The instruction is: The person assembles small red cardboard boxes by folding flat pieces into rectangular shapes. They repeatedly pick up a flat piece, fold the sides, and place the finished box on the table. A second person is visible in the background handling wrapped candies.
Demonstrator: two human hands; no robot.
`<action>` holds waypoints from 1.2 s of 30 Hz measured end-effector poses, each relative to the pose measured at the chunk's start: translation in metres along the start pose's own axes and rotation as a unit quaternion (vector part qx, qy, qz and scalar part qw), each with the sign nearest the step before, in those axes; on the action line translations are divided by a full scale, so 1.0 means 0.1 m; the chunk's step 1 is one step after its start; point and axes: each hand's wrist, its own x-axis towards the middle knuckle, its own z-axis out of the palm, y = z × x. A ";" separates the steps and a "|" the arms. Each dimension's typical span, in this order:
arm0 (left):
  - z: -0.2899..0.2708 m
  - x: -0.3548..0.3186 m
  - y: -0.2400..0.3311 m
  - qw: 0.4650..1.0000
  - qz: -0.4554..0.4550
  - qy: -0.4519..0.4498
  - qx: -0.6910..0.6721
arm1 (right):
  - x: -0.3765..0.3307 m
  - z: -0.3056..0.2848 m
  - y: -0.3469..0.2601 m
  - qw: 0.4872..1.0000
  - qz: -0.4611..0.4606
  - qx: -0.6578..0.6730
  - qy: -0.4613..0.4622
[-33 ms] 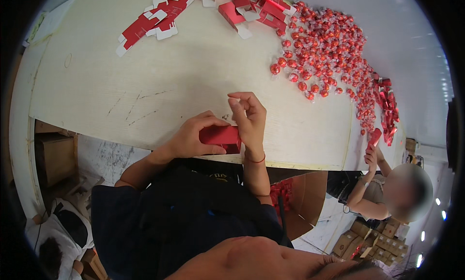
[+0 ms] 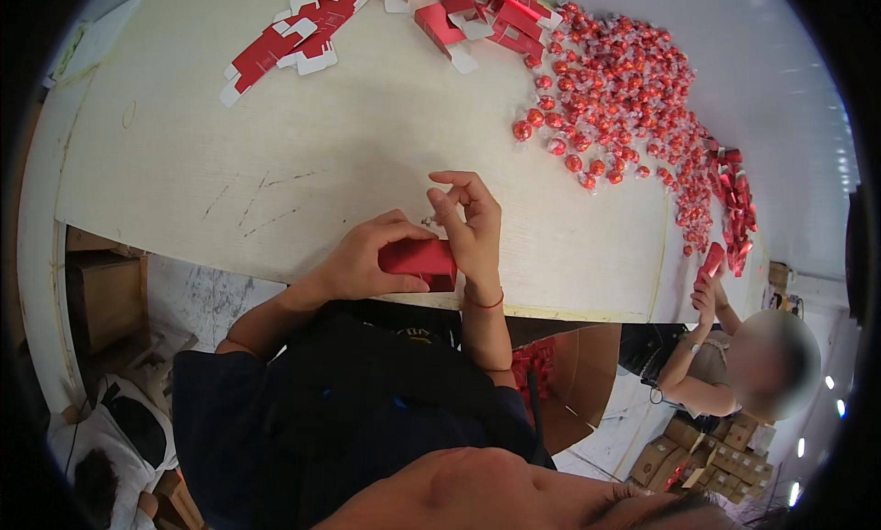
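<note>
While left fingers (image 2: 390,241) wrap it, red box (image 2: 420,256) rests against right palm (image 2: 477,245) (partly hidden).

The setting is a packing workshop or small factory floor. A large pale worktop (image 2: 321,163) carries bulk stock: a wide heap of red foil-wrapped sweets (image 2: 624,99) and stacks of flat, unfolded red-and-white cartons (image 2: 284,39). An open cardboard box (image 2: 574,383) holding more red goods stands below the worktop edge. Stacked brown shipping cartons (image 2: 711,457) sit on the floor. A second person (image 2: 734,365) works at the same worktop.
</note>
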 end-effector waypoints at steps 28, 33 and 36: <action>-0.14 -0.10 0.12 0.993 0.049 0.086 0.067 | -0.29 -0.26 -0.04 0.962 0.057 0.238 -0.120; -0.14 -0.12 0.10 0.994 0.045 0.070 0.067 | -0.24 -0.31 -0.13 0.976 0.050 0.163 -0.133; -0.10 -0.12 0.08 0.995 0.045 0.081 0.029 | -0.23 -0.29 -0.11 0.977 0.056 0.164 -0.125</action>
